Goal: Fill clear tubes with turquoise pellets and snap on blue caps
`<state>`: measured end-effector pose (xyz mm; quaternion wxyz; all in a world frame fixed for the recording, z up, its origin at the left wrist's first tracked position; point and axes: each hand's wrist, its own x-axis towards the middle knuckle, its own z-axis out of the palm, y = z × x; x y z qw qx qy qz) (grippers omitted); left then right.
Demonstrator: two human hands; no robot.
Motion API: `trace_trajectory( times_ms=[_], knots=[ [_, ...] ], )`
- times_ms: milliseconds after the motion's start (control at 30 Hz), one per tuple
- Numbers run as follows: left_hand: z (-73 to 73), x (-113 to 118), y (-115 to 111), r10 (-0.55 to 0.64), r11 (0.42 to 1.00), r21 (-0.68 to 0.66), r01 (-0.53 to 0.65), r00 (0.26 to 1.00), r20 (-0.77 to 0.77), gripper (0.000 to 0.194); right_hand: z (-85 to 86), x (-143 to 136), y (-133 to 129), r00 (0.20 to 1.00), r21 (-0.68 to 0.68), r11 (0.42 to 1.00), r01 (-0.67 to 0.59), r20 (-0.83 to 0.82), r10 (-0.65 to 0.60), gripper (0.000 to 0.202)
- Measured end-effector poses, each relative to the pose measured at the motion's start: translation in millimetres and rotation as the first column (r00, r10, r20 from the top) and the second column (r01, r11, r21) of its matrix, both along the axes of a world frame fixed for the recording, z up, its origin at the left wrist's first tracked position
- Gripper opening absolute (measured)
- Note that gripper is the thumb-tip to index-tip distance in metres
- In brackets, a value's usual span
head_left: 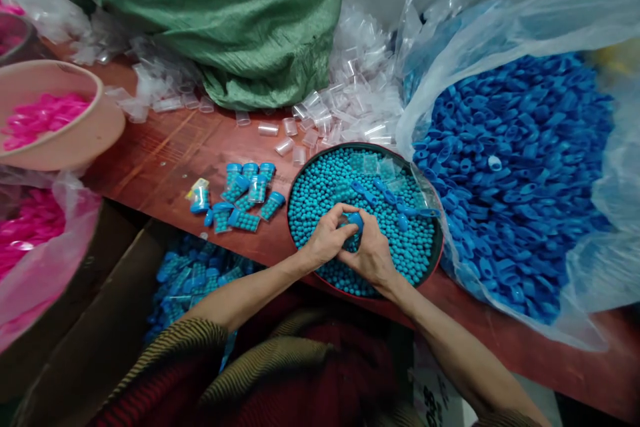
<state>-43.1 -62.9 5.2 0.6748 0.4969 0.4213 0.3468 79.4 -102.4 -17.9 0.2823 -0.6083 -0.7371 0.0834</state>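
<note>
A round dark tray with a red rim [439, 255] holds small blue balls [320, 183]. Over its front part my left hand [327, 235] and my right hand [371, 253] meet, their fingers closed around a small blue cap [356, 220]. Whatever is under the cap is mostly hidden by the fingers. Several blue pieces [385, 191] and clear tubes [370, 163] lie on the balls at the back of the tray. To the left, several filled tubes with blue caps [257, 188] sit on the red table [165, 177].
Clear empty tubes [360, 93] are heaped behind the tray, beside a green sack [240, 20]. A plastic bag of blue pieces [510, 180] stands right. At left are a pink bowl [95, 123] and a bag of pink pieces [37, 227]. Below the table edge lie more filled tubes [193, 280].
</note>
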Motion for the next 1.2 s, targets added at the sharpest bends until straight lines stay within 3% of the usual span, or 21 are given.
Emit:
trace_trajectory(
  times_ms=[133,267,367,467,567,667,700,733,800,867,933,1067,1200],
  knots=[
    [1.1,0.1,-2.0,0.009,1.0,-0.01,-0.009,1.0,-0.013,0.025,-2.8,-4.8,-1.8,1.0,0.02,1.0,0.017,0.009,-0.017,0.075],
    [7.9,-10.4,0.9,-0.018,0.993,0.113,0.028,0.996,-0.089,0.026,4.3,-17.1,-4.9,1.0,-0.048,0.999,0.019,0.001,-0.019,0.078],
    [17.0,-36.1,7.9,0.006,0.974,0.223,0.045,0.975,-0.224,0.028,18.4,-18.3,1.3,0.993,-0.149,0.984,-0.095,0.052,0.104,0.075],
    [21.3,-80.6,19.9,0.157,0.948,0.316,-0.034,0.915,-0.371,0.034,28.9,0.0,21.3,0.983,-0.156,0.981,-0.114,0.126,0.134,0.053],
    [19.6,-127.2,33.7,0.365,0.894,0.435,-0.11,0.741,-0.564,0.038,26.9,28.5,50.4,0.964,-0.107,0.994,0.008,0.267,0.021,0.039],
    [18.6,-146.7,41.1,0.62,0.758,0.644,-0.105,0.42,-0.662,0.039,17.6,47.6,74.3,0.901,-0.132,0.99,0.05,0.433,0.012,0.04],
    [18.8,-143.8,41.3,0.664,0.721,0.688,-0.076,0.359,-0.656,0.039,14.9,50.2,78.8,0.885,-0.154,0.986,0.056,0.466,0.022,0.04],
    [19.2,-136.2,40.5,0.671,0.706,0.707,-0.036,0.352,-0.652,0.037,12.9,51.2,81.3,0.874,-0.177,0.982,0.066,0.484,0.029,0.04],
    [18.9,-109.9,38.2,0.591,0.72,0.69,0.068,0.459,-0.663,0.032,11.8,50.4,80.8,0.873,-0.219,0.971,0.096,0.487,0.023,0.04],
    [15.8,-76.8,37.8,0.428,0.757,0.624,0.194,0.575,-0.698,0.028,13.9,49.6,74.7,0.881,-0.261,0.954,0.145,0.473,-0.005,0.041],
    [9.9,-46.3,41.3,0.301,0.779,0.557,0.287,0.607,-0.735,0.029,17.9,51.3,65.7,0.883,-0.312,0.932,0.184,0.469,-0.018,0.041],
    [-2.7,-12.6,53.2,0.185,0.798,0.473,0.374,0.594,-0.783,0.032,25.1,60.9,47.7,0.858,-0.4,0.913,0.076,0.492,0.144,0.047],
    [-6.9,-4.2,57.7,0.184,0.801,0.449,0.397,0.55,-0.815,0.034,27.9,66.3,38.2,0.737,-0.442,0.897,-0.017,0.6,0.31,0.052]
  ],
)
